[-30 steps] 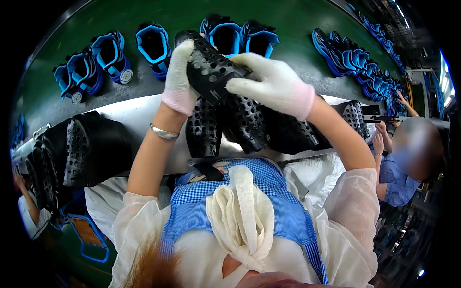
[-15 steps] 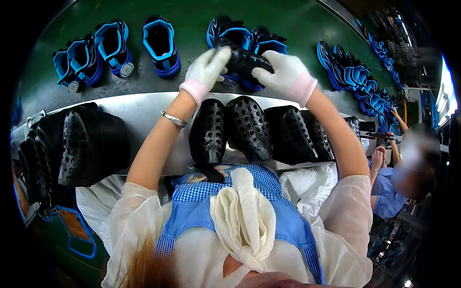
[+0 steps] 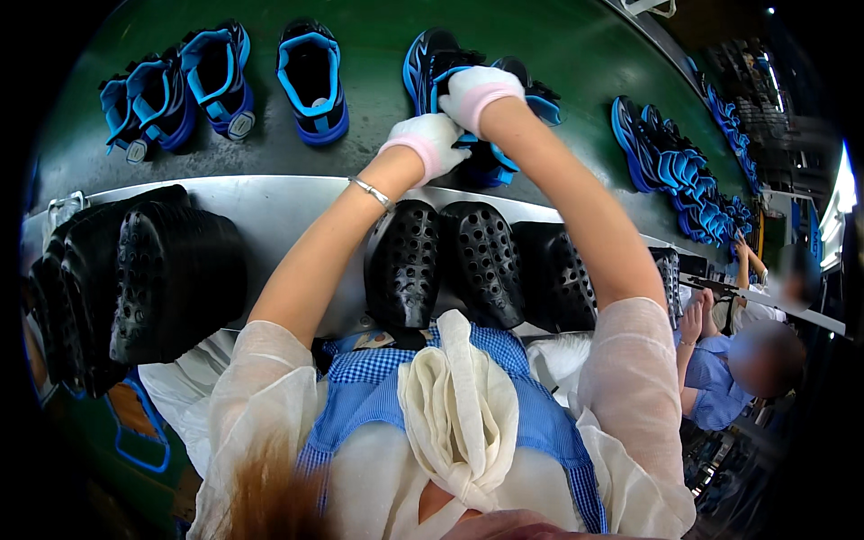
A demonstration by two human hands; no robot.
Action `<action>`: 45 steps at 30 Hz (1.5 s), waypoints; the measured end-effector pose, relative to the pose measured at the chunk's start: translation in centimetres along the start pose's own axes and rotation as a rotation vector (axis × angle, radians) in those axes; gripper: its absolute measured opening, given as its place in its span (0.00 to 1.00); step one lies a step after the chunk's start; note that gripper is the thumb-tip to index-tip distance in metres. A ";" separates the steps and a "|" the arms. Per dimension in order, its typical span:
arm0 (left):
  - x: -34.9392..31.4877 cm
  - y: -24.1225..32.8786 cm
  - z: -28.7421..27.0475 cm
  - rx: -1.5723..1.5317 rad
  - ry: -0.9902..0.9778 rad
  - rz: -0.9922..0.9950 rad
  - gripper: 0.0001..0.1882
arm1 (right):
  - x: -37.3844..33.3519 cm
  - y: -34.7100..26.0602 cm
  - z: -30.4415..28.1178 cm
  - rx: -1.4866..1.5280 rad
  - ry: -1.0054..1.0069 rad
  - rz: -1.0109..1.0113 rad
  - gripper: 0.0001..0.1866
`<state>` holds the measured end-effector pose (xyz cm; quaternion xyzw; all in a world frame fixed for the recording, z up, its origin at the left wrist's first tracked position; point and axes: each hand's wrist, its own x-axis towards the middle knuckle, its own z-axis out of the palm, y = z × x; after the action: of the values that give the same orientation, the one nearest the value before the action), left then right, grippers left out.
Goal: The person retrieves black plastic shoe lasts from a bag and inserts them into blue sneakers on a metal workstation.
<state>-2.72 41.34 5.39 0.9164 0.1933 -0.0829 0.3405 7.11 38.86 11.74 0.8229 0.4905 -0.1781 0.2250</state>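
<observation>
Both my hands wear white gloves with pink cuffs and work at a black and blue sneaker point(image 3: 419, 67) on the green work surface ahead. My left hand point(image 3: 432, 144) is closed at the heel end of that sneaker. Over its opening, my right hand point(image 3: 477, 94) curls with the fingers pointing down and largely hidden. Whatever the right fingers hold is covered by the glove. Beside it stands another sneaker point(image 3: 544, 101), partly behind my right wrist. The black shoe last from the earlier frame does not show between my hands.
Along the metal ledge point(image 3: 279, 234) near me stand black perforated shoe lasts point(image 3: 402, 265), with more stacked at the left point(image 3: 171, 270). More sneakers point(image 3: 310, 81) sit at the far left, and a row point(image 3: 661, 153) runs to the right. A co-worker point(image 3: 720, 369) is at the right.
The black shoe last, held up across both hands before, is now out of sight. My hands have come together over the sneaker, the right moving left and forward, the left lower and rightward.
</observation>
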 end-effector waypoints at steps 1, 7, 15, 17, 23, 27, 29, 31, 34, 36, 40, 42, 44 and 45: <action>0.2 0.2 -0.4 0.006 -0.076 -0.042 0.22 | 1.2 -0.2 0.9 0.014 0.007 0.009 0.15; 2.2 0.3 -1.8 -0.030 -0.304 -0.131 0.24 | 3.5 0.7 2.4 0.049 0.128 -0.045 0.16; 2.0 -0.4 -1.3 -0.079 -0.255 -0.127 0.24 | 0.9 -0.1 0.3 -0.144 0.039 -0.097 0.13; 2.1 -0.6 -1.1 -0.040 -0.264 -0.121 0.24 | 0.5 -0.5 -0.1 -0.229 0.028 -0.136 0.14; 2.4 0.3 -1.9 0.053 -0.286 -0.120 0.22 | 2.5 -0.3 0.9 -0.138 0.167 -0.072 0.14; 2.2 0.8 -2.1 0.006 -0.297 -0.144 0.21 | 2.4 1.2 1.6 -0.040 0.252 -0.138 0.14; 2.5 -0.8 -1.2 -0.028 -0.261 -0.146 0.20 | 2.2 1.0 1.8 0.056 0.243 -0.136 0.16; 1.6 -1.2 -1.2 -0.043 -0.150 -0.111 0.16 | -1.1 2.0 1.3 0.110 0.236 -0.249 0.13; 1.5 -0.1 -1.3 -0.030 -0.165 -0.132 0.20 | -7.3 4.6 1.9 0.238 0.392 -0.298 0.14; 1.8 -1.5 -0.3 0.096 -0.074 -0.018 0.21 | -12.6 8.2 2.4 0.281 0.541 -0.259 0.14; 0.7 -1.6 -0.5 -0.050 -0.104 -0.066 0.18 | -23.5 14.9 4.6 0.406 0.775 0.069 0.14; 0.3 -1.2 -0.9 -0.101 -0.087 -0.107 0.18 | -28.5 18.6 6.8 0.449 0.892 0.266 0.13; 0.1 -2.6 -1.8 -0.087 -0.010 -0.091 0.19 | -32.7 21.3 9.2 0.455 0.940 0.454 0.11; -0.1 -3.9 -2.3 -0.034 0.042 -0.085 0.20 | -34.3 22.1 10.2 0.476 0.914 0.561 0.10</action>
<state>-4.34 45.54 4.82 0.9030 0.2406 -0.0747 0.3479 10.34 -0.84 25.17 0.9424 0.2478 0.1557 -0.1618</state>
